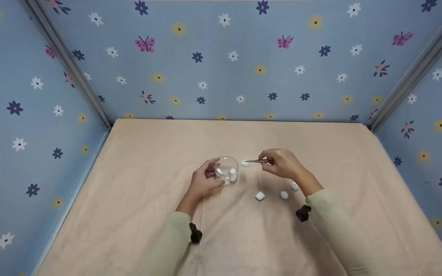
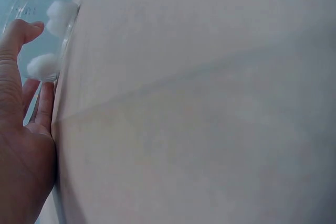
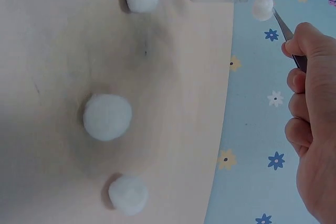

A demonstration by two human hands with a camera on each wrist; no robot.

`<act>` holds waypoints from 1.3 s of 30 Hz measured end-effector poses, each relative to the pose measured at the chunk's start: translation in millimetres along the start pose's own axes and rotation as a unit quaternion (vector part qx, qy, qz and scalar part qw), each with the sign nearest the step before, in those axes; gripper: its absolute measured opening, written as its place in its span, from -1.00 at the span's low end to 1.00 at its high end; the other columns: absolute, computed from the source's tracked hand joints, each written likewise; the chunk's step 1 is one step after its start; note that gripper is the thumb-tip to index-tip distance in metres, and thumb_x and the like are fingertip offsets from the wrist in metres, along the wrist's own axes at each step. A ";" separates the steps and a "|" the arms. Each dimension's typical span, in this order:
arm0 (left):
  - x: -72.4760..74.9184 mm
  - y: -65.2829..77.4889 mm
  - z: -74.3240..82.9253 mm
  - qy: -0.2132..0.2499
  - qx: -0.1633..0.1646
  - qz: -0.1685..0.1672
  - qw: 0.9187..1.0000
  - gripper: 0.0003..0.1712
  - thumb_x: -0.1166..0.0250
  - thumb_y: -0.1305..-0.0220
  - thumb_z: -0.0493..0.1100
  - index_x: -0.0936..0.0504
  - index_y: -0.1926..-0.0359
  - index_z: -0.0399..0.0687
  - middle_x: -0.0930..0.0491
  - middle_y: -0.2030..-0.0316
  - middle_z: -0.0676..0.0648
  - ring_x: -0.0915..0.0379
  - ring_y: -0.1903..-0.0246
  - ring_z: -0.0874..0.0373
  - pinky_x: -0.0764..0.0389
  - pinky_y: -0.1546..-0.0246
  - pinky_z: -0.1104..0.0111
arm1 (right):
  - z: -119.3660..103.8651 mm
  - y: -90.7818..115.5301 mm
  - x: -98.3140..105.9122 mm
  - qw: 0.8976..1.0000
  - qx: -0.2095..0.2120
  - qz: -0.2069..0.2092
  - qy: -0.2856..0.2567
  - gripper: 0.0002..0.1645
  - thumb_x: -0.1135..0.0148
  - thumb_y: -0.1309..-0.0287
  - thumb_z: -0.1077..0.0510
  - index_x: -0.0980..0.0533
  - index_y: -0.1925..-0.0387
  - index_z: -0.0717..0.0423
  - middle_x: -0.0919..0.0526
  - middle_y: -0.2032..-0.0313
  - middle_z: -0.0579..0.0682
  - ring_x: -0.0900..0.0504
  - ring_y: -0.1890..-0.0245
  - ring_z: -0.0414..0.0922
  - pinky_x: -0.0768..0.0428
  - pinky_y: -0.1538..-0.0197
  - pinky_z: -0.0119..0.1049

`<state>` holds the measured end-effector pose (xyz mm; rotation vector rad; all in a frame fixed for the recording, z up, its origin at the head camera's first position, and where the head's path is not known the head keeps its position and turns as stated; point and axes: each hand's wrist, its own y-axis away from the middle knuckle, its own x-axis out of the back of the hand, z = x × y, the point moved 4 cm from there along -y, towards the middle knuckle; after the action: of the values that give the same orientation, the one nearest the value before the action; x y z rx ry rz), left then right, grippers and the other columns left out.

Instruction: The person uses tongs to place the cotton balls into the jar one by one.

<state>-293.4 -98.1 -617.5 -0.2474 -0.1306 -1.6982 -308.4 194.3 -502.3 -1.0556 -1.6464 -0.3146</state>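
Observation:
My left hand [image 1: 204, 180] holds a clear jar [image 1: 226, 165] upright on the cloth, its fingers and thumb around the side. Several white cotton balls [image 2: 44, 67] lie inside the jar. With curled fingers my right hand [image 1: 282, 163] grips a pair of tweezers [image 1: 259, 161], seen closely in the right wrist view too. A cotton ball [image 3: 263, 8] is pinched at the tweezers' tips, just right of the jar and about level with its rim. Three more cotton balls rest on the cloth: one nearer the jar [image 1: 259, 196], a middle one [image 3: 107, 117] and a third [image 3: 128, 194] below my right forearm.
A beige cloth [image 1: 148, 199] covers the table. Blue flowered panels [image 1: 228, 69] stand along its back and both sides, with grey metal posts [image 1: 67, 61] at the back corners. Black wrist devices [image 1: 303, 213] sit at both cuffs.

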 end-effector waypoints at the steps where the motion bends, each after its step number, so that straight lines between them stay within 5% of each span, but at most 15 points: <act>1: 0.1 0.2 -0.3 0.000 0.000 0.000 1.000 -0.04 -0.61 -0.15 -0.40 -0.53 -0.59 -0.08 -0.64 -0.41 -0.29 -0.65 -0.36 -0.16 -0.71 -0.53 0.04 | -0.9 -0.9 -0.5 1.000 0.002 0.001 -0.001 -0.86 -0.43 -0.31 0.23 -0.81 0.14 0.09 -0.81 0.41 0.06 -0.55 0.47 -0.18 -0.51 0.34 -0.29; 39: -0.3 -0.5 -1.2 0.006 -0.012 0.000 1.000 -0.06 -0.61 -0.14 -0.43 -0.55 -0.57 -0.13 -0.63 -0.41 -0.34 -0.66 -0.38 -0.22 -0.74 -0.50 0.08 | -25.6 -28.0 -24.5 0.999 0.039 0.000 -0.015 -0.84 -0.39 -0.32 0.21 -0.81 0.13 0.12 -0.83 0.39 0.07 -0.59 0.47 -0.16 -0.55 0.35 -0.29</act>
<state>-293.9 -98.0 -618.6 -0.2545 -0.1015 -1.7022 -313.3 149.6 -506.1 -1.0059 -1.6732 -0.2341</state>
